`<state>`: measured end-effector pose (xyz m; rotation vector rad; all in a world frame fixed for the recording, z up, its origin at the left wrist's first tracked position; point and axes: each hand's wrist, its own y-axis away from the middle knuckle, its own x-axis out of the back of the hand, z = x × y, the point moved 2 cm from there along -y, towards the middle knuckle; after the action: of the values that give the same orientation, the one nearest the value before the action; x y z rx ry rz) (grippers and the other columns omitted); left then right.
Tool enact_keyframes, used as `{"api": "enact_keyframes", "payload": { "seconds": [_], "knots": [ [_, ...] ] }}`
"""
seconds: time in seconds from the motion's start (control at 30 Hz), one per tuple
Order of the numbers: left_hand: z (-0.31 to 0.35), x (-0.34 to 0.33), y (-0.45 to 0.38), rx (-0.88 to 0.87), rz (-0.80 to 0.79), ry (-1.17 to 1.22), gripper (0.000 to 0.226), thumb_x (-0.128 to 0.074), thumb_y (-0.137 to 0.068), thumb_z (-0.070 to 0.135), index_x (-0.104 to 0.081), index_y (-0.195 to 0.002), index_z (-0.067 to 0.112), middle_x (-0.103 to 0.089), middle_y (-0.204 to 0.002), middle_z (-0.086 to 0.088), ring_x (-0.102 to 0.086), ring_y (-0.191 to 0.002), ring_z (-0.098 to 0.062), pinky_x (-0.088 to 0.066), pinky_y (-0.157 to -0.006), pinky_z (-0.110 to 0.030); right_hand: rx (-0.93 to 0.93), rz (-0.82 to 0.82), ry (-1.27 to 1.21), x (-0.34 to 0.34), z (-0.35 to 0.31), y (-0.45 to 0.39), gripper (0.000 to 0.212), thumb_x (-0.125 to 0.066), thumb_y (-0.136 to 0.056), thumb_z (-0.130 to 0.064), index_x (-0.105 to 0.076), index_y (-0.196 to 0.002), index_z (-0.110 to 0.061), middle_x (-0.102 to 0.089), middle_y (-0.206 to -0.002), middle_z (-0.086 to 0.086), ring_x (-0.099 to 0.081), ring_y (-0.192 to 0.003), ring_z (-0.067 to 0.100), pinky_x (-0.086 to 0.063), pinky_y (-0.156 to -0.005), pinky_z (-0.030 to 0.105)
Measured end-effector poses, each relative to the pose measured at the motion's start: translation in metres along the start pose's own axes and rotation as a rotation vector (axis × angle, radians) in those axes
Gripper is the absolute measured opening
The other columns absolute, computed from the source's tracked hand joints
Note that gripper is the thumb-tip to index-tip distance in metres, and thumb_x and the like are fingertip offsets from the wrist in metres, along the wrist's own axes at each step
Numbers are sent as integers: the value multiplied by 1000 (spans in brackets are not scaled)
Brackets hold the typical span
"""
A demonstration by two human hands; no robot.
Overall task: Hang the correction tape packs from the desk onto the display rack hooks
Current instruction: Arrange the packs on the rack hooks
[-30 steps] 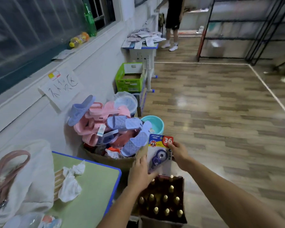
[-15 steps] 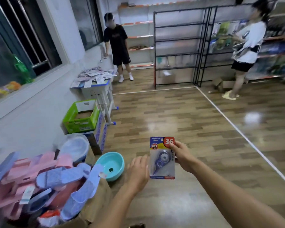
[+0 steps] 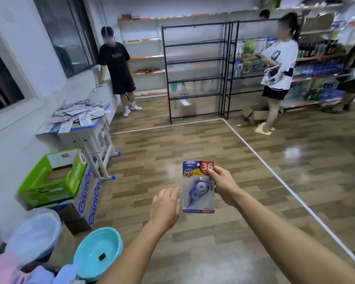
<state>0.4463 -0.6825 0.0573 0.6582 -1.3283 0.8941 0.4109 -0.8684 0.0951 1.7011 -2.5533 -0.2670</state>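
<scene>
**A:** Where is the correction tape pack [image 3: 198, 186] at this moment?

**B:** Low in the centre of the frame, held upright in the air over the wooden floor [image 3: 254, 181]. The right hand [image 3: 223, 188] pinches it by its right edge, thumb on the red "36" badge near the top corner, so the printed face is turned to the wearer and the small hang hole at the top of the card is uncovered.

**A:** And the left hand [image 3: 166, 208]?

**B:** Just left of the pack, not touching it, fingers loosely curled around nothing. It looks free to steady the card later, though that is a judgement.

**A:** Where would the pack go?

**B:** The black display rack [image 3: 195, 68] stands in the upper centre of the frame, well apart from the hands. Faint hooks seem to hang along its lower bars (too blurred to be sure). A second black rack to its right already carries hung goods, where a person in a white shirt [image 3: 279, 64] is working.

**A:** The counter?

**B:** At the left of the frame, a blue-edged counter [image 3: 84, 126] is littered with flat packets; another person in black [image 3: 117, 66] stands beyond it.

**A:** So the stage of the task?

**B:** Probably carrying: one pack in hand, not yet hung.
</scene>
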Motion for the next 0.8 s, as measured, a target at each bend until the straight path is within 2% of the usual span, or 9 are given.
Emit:
{"api": "enact_keyframes", "payload": {
  "seconds": [0.27, 0.43, 0.57, 0.8],
  "knots": [
    [-20, 7, -218, -75, -8, 7, 40, -35, -98, 28, -38, -138, 25, -45, -138, 8, -38, -129, -17, -32, -99, -30, 53, 42, -9, 13, -58, -199, 19, -48, -99, -21, -63, -95, -11, -73, -81, 1, -69, -68, 15, -50, -57, 26],
    [-21, 8, -346, -100, -23, 12, 28, -35, -96, 22, -47, -121, 21, -52, -128, 3, -42, -122, -21, -37, -95, -33, 72, 69, -24, 26, -93, -317, 18, -48, -98, -19, -62, -89, -14, -72, -73, -3, -67, -61, 10, -48, -55, 23],
    [-21, -3, -455, -97, -25, 29, 20, -34, -95, 19, -47, -110, 17, -54, -122, 0, -44, -117, -24, -37, -91, -35, 80, 71, -34, 43, -110, -423, 18, -48, -99, -20, -62, -92, -11, -71, -83, 5, -65, -68, 16, -47, -60, 27],
    [-18, -11, -660, -70, 7, 35, 28, -36, -94, 19, -46, -121, 18, -54, -123, -1, -45, -117, -26, -37, -91, -35, 77, 37, -8, 77, -156, -627, 17, -48, -99, -20, -60, -94, -11, -68, -84, 7, -62, -67, 15, -46, -57, 23]
  ]
}}
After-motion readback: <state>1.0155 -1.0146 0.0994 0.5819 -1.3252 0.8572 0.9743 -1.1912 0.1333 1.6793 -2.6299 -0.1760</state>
